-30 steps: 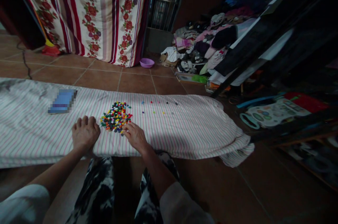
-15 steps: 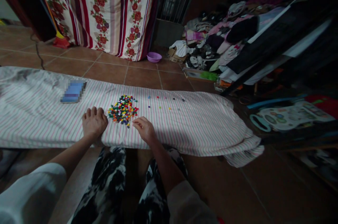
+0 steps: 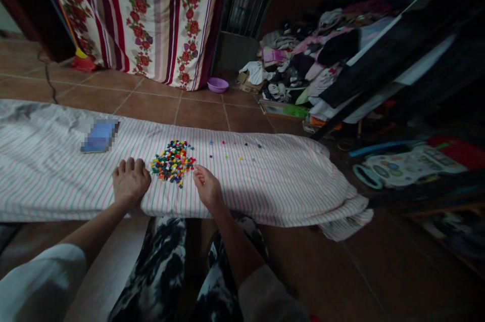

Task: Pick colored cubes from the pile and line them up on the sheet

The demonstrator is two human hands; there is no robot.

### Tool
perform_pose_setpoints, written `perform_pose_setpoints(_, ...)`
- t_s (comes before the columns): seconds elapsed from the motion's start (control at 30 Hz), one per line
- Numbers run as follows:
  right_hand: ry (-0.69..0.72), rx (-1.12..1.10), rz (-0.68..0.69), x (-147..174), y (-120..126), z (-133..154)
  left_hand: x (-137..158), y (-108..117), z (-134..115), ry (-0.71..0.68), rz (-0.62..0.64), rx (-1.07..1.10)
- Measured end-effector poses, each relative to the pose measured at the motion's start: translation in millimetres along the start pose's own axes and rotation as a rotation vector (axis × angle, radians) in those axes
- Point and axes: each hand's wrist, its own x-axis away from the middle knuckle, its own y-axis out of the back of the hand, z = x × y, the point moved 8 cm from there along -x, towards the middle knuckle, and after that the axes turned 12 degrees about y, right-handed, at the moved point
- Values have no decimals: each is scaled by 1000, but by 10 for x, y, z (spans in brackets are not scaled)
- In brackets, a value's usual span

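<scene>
A heap of small many-coloured beads or cubes point(image 3: 172, 163) lies on the striped cloth point(image 3: 288, 190) in front of me. My left hand point(image 3: 131, 180) rests palm down just left of the heap, fingers side by side and holding nothing. At the heap's right edge is my right hand point(image 3: 207, 186), its thumb and fingers drawn together in a pinch. Whatever sits between those fingertips is too small to make out. To the right, several single pieces lie spaced out in two rows, among them a yellow piece point(image 3: 240, 158) and a black piece point(image 3: 246, 144).
A phone with a blurred screen point(image 3: 99, 136) lies on the cloth at the left. Beyond it are a purple basin point(image 3: 217, 85) on the tiled floor, a floral curtain point(image 3: 161, 18) and a heap of clothes point(image 3: 303, 54). A white toy-like panel point(image 3: 415, 168) is at the right.
The whole view has shifted slightly. My right hand has moved a little up along the heap's right edge, fingertips still together. My left hand stays in its place on the cloth.
</scene>
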Motion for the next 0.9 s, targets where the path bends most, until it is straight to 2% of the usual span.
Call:
perform_pose_setpoints(0.3,-5,84,-27,-22,96,126,30,77,-42,-46,-17,23)
perform_pose_setpoints(0.43,-16,62,-129,-39,232,111,44,101,-54,-65,-12,20)
perform_pose_setpoints(0.57,-71,-68,-274,-123,408,-71,51,121,-47,-65,-26,16)
perform_pose_setpoints(0.67,-135,-232,-386,-219,633,-312,53,120,-55,-73,-37,-1)
perform_pose_setpoints(0.73,-157,-293,-463,-255,870,-479,49,107,-62,-77,-33,-9)
perform_pose_setpoints(0.9,-226,-200,-531,-136,1569,-943,50,106,-71,-84,-40,-9)
